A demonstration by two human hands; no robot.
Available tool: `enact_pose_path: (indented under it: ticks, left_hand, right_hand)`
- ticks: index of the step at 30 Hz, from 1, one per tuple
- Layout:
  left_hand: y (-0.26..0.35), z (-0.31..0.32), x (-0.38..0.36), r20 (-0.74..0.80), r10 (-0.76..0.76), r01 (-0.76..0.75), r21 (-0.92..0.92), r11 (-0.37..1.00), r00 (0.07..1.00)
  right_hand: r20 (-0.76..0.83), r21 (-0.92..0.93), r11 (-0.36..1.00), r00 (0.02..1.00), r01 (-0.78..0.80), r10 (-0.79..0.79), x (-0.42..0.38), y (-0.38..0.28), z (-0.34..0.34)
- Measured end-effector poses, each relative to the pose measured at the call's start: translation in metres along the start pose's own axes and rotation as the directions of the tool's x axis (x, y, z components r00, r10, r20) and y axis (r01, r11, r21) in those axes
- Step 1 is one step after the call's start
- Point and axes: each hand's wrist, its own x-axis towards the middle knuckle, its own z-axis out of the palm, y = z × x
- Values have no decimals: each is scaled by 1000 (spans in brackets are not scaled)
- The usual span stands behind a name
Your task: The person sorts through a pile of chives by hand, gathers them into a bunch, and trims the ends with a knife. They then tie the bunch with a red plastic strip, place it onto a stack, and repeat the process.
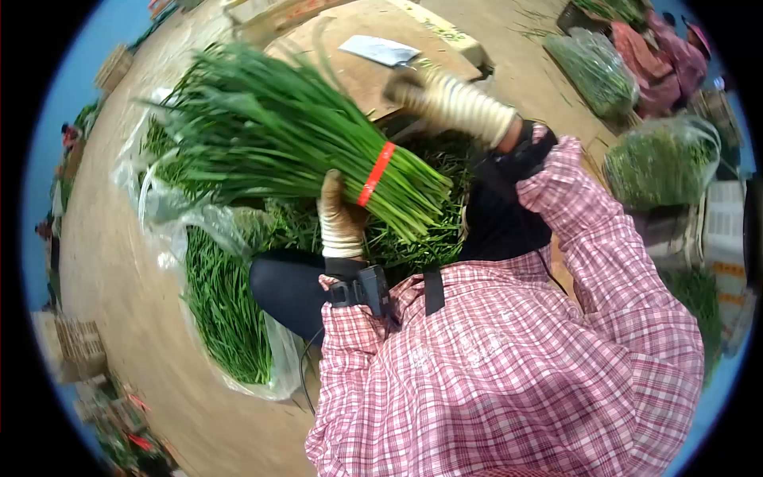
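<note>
A thick bundle of green Chinese chives lies across my lap, bound near its pale cut ends by a red band. My gloved left hand is closed on the bundle from below, its thumb up along the stalks next to the band. Off to the right of the bundle is my gloved right hand, smeared by motion, so its fingers do not show clearly. Just beyond that hand, a broad-bladed cleaver rests on a round wooden board.
Loose green trimmings lie between my legs. On the left an open plastic bag holds more chives. Filled clear bags stand on the right, near a seated person. A pale beam edges the board.
</note>
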Motion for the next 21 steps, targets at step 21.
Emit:
enact_pose_path:
  ticks: [21]
  left_hand:
    - [130,210,108,584,-22,-552,778,300,812]
  right_hand:
    - [-656,457,784,754,420,-21,-107,-48,-66]
